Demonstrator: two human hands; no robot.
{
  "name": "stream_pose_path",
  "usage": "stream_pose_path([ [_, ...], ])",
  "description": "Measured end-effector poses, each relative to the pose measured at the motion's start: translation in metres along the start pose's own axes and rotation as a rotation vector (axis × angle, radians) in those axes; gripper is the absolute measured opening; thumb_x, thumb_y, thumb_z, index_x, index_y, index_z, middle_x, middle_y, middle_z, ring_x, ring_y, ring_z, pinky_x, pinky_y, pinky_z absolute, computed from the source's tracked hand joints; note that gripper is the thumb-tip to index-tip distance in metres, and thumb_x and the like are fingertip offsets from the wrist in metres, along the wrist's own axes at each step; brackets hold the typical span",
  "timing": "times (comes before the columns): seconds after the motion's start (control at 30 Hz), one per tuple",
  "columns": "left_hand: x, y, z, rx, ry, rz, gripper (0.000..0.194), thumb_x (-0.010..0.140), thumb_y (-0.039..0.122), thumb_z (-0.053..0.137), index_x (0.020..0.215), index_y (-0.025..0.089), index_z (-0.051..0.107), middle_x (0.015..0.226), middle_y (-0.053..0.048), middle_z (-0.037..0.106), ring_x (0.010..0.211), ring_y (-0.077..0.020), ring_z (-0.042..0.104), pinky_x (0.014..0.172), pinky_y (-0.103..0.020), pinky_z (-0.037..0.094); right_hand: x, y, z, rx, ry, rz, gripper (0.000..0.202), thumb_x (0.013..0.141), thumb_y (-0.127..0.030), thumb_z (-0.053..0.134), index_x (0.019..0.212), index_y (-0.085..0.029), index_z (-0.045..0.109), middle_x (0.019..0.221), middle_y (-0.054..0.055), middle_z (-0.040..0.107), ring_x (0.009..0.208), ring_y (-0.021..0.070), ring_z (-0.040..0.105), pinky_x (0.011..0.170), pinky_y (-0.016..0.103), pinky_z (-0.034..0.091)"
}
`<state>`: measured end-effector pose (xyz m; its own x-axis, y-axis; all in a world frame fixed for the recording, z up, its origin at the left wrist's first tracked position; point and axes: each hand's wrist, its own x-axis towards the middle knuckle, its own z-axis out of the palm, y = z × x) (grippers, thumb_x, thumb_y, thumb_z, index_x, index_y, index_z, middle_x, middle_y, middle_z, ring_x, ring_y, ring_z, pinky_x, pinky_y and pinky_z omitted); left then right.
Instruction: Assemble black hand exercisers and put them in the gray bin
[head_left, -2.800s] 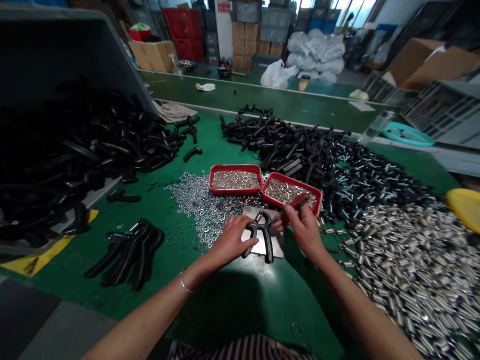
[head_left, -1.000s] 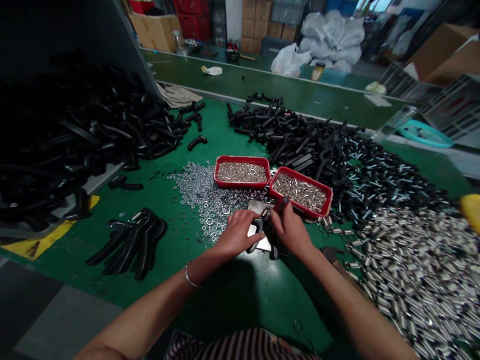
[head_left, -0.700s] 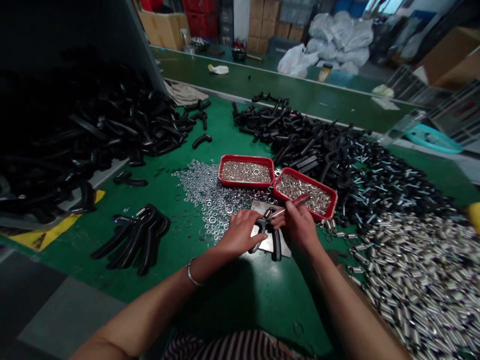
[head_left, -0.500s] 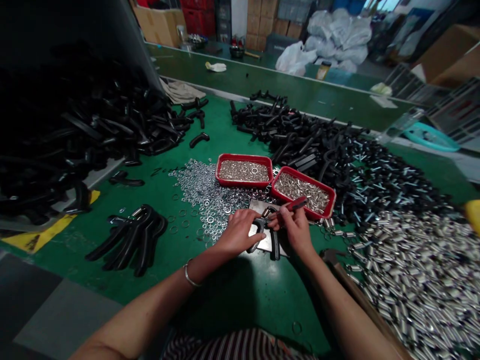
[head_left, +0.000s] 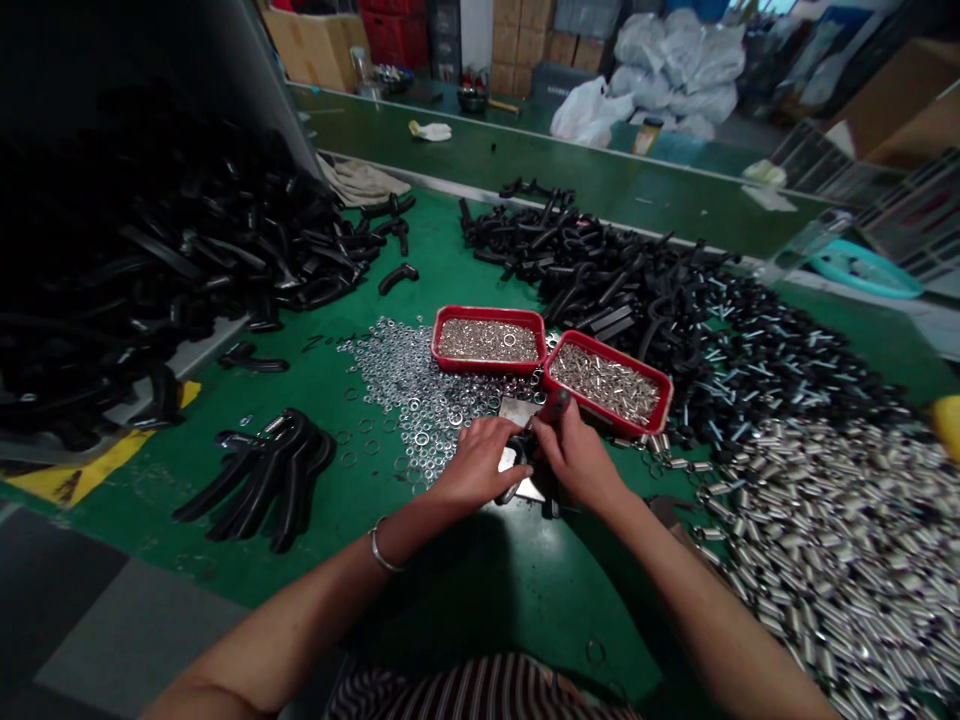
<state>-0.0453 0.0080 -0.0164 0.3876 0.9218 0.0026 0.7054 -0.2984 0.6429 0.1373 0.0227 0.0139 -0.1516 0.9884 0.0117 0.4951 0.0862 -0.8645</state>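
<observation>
Over a small metal plate [head_left: 531, 488], my left hand [head_left: 480, 465] is closed on a black curved handle part [head_left: 513, 478], its thumb along the near side. My right hand [head_left: 576, 455] touches the same spot from the right, its fingers wrapped round a dark-handled tool [head_left: 553, 406] that stands steeply over the part. The tool's tip and the contact point are hidden by the fingers. Just beyond the hands sit a red tray of tiny metal pieces [head_left: 489, 311] and a red tray of small pins [head_left: 665, 402].
Loose rings and nuts [head_left: 405, 380] spread left of the plate. Several assembled black handles [head_left: 281, 480] lie at the left. Black parts [head_left: 600, 260] are heaped behind the trays, and metal springs or cylinders [head_left: 847, 560] at the right. A hammer [head_left: 671, 510] lies beside my right forearm.
My right hand has moved slightly left and turned, bringing the tool from a slanted pose over the tray's edge to a steeper one above the part. My left hand has stayed in place.
</observation>
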Motion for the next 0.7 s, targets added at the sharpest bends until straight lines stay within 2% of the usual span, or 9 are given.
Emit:
stream_pose_path([
  [0.1, 0.000, 0.002, -0.002, 0.004, -0.001, -0.003, 0.044, 0.083, 0.041, 0.070, 0.121, 0.026, 0.055, 0.125, -0.007, 0.058, 0.119, -0.0297, 0.047, 0.101, -0.044, 0.036, 0.014, -0.005, 0.000, 0.382, -0.174, 0.086, 0.026, 0.091, -0.048, 0.056, 0.098, -0.024, 0.048, 0.060, -0.003, 0.064, 0.041, 0.0160, 0.056, 0.041, 0.026, 0.045],
  [0.17, 0.000, 0.002, -0.002, 0.005, -0.005, -0.001, 0.041, 0.083, 0.040, 0.070, 0.119, 0.026, 0.056, 0.124, -0.006, 0.058, 0.119, -0.0293, 0.047, 0.100, -0.044, 0.037, 0.021, -0.004, -0.002, 0.652, -0.242, 0.119, 0.031, 0.093, -0.054, 0.050, 0.095, -0.023, 0.050, 0.061, -0.003, 0.065, 0.037, 0.0125, 0.052, 0.036, 0.023, 0.044],
  [0.23, -0.001, 0.001, -0.002, 0.001, -0.005, 0.006, 0.042, 0.084, 0.040, 0.069, 0.121, 0.026, 0.055, 0.126, -0.005, 0.058, 0.120, -0.0290, 0.046, 0.102, -0.044, 0.035, 0.023, 0.001, -0.006, 0.877, -0.145, 0.108, 0.032, 0.093, -0.054, 0.053, 0.095, -0.022, 0.051, 0.069, -0.001, 0.070, 0.043, 0.0112, 0.058, 0.041, 0.022, 0.049],
  [0.3, -0.001, 0.000, -0.001, -0.010, -0.006, 0.002, 0.045, 0.084, 0.041, 0.069, 0.124, 0.026, 0.053, 0.129, -0.005, 0.057, 0.122, -0.0289, 0.045, 0.103, -0.044, 0.034, 0.022, 0.010, -0.013, 0.997, -0.012, 0.090, 0.030, 0.089, -0.050, 0.062, 0.095, -0.023, 0.050, 0.076, 0.001, 0.074, 0.053, 0.0122, 0.065, 0.048, 0.022, 0.054],
  [0.37, 0.000, -0.002, 0.000, -0.022, -0.009, -0.013, 0.047, 0.084, 0.042, 0.069, 0.125, 0.026, 0.052, 0.130, -0.005, 0.056, 0.123, -0.0289, 0.045, 0.104, -0.045, 0.033, 0.016, 0.023, -0.020, 0.922, 0.033, 0.094, 0.030, 0.088, -0.047, 0.066, 0.094, -0.024, 0.049, 0.077, 0.001, 0.075, 0.056, 0.0147, 0.069, 0.050, 0.024, 0.056],
  [0.5, 0.000, -0.003, 0.001, -0.027, -0.009, -0.020, 0.047, 0.082, 0.042, 0.071, 0.123, 0.026, 0.054, 0.129, -0.005, 0.057, 0.124, -0.0288, 0.045, 0.105, -0.044, 0.033, -0.001, 0.040, -0.027, 0.691, -0.012, 0.157, 0.029, 0.089, -0.046, 0.065, 0.094, -0.025, 0.046, 0.070, -0.002, 0.072, 0.044, 0.0142, 0.064, 0.041, 0.024, 0.052],
  [0.6, 0.000, -0.003, 0.000, -0.025, -0.001, -0.011, 0.048, 0.082, 0.042, 0.072, 0.124, 0.025, 0.053, 0.129, -0.005, 0.057, 0.124, -0.0286, 0.045, 0.105, -0.044, 0.033, -0.006, 0.039, -0.024, 0.633, -0.013, 0.137, 0.027, 0.091, -0.046, 0.063, 0.096, -0.025, 0.046, 0.071, -0.002, 0.072, 0.047, 0.0148, 0.066, 0.042, 0.024, 0.052],
  [0.7, -0.001, -0.002, 0.000, -0.019, 0.002, -0.012, 0.047, 0.083, 0.042, 0.072, 0.123, 0.025, 0.054, 0.129, -0.005, 0.058, 0.123, -0.0283, 0.045, 0.106, -0.044, 0.033, -0.004, 0.033, -0.015, 0.627, 0.049, 0.086, 0.027, 0.092, -0.045, 0.061, 0.099, -0.025, 0.046, 0.078, -0.001, 0.073, 0.056, 0.0151, 0.069, 0.047, 0.024, 0.055],
])
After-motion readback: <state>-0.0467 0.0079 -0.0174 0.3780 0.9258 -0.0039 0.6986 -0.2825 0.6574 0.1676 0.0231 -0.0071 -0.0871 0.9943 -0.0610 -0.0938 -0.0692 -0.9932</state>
